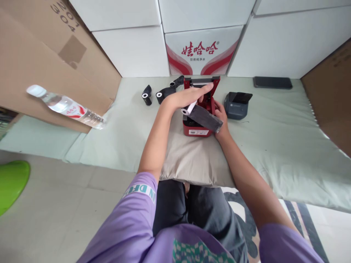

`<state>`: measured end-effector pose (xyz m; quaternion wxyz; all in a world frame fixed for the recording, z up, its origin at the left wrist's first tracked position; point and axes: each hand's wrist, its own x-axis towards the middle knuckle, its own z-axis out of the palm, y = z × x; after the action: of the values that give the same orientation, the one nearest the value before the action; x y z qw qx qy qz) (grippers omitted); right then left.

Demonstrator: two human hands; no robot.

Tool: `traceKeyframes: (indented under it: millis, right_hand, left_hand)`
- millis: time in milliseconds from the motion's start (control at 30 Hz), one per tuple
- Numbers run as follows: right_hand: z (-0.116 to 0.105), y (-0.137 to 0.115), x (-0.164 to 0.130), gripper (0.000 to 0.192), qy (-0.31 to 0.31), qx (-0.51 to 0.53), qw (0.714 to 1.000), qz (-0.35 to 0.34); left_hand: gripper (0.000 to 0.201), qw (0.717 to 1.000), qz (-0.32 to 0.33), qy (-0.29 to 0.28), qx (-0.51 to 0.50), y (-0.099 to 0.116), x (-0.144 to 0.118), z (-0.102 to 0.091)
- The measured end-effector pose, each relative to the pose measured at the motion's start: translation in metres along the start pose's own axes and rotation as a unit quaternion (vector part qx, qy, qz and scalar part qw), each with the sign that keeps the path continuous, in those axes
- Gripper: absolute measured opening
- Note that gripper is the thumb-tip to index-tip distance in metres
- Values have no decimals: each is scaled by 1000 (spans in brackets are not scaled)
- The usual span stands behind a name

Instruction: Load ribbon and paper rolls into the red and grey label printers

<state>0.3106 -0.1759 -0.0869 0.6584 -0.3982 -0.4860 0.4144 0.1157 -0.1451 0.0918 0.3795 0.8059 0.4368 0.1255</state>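
A clear plastic water bottle (65,106) is lying at the left of the frame; two black ribbon spools (155,95) and a grey label printer (237,105) are flanking the red label printer (201,109) at centre, which is resting on a beige cushion (192,160). The left hand (189,95) is being laid flat, fingers extended, over the open lid. The right hand (221,120) is being curled against the printer's right side, beside a white-cored roll with glossy black ribbon (204,118).
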Motion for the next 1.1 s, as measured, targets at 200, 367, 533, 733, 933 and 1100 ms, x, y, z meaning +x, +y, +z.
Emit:
traceKeyframes:
  millis: [200,367,533,733,933,1100]
  right_hand:
    - [-2,6,6,76,-1,-10,1000,-7]
    - [-1,0,2,68,-2,-6,1000,11]
    - [4,-6,-4,65,6,12,1000,1]
    - [3,3,1,68,11,30,999,12]
    - [-1,2,-1,67,-18,5,1000,-17]
    - [-1,5,-1,67,-21,11,999,-22]
  left_hand:
    - [34,989,-31,-30,140,0,-1,0]
    - [50,987,-1,-25,161,2,-2,2]
    - [57,981,-40,31,185,18,-7,16]
    - [47,974,-49,-37,218,26,-11,17]
    - [51,966,-66,-37,248,18,-9,12]
    - [48,965,-44,-7,260,12,-3,16]
